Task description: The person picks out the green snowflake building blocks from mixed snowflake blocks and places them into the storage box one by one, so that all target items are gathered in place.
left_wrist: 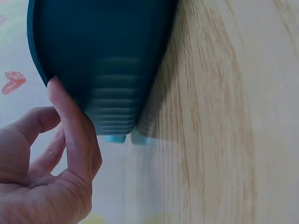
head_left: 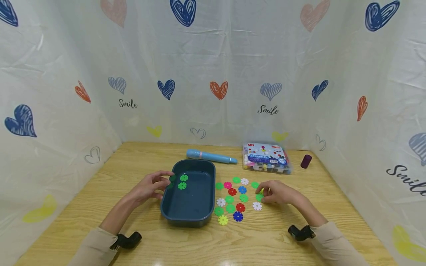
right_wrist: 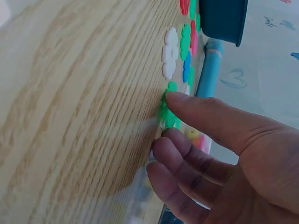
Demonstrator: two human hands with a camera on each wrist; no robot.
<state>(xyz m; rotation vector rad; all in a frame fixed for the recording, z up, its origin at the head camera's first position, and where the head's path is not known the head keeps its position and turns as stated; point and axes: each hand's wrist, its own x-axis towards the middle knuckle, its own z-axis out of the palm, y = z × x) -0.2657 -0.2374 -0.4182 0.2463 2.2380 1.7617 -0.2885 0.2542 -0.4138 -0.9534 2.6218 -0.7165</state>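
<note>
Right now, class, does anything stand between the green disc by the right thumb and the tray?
Yes: other discs lie flat between the green disc and the tray, whose side wall also stands in the way. Nothing visible separates the right hand from the green disc.

In the head view, the right fingers [head_left: 271, 186] covered part of a yellow disc [head_left: 261, 191] and the nearer edge of a green disc [head_left: 259, 198]; whether they pinched either could not be told. Some lettering on the clear case [head_left: 266, 158] was too small to read, and the bottom edge cut off both sleeves [head_left: 94, 247]. The left wrist view cropped the tray [left_wrist: 107, 37] at the top. In the right wrist view, the case blurred behind the fingers, which also hid part of a blue tube [right_wrist: 209, 70].
</note>
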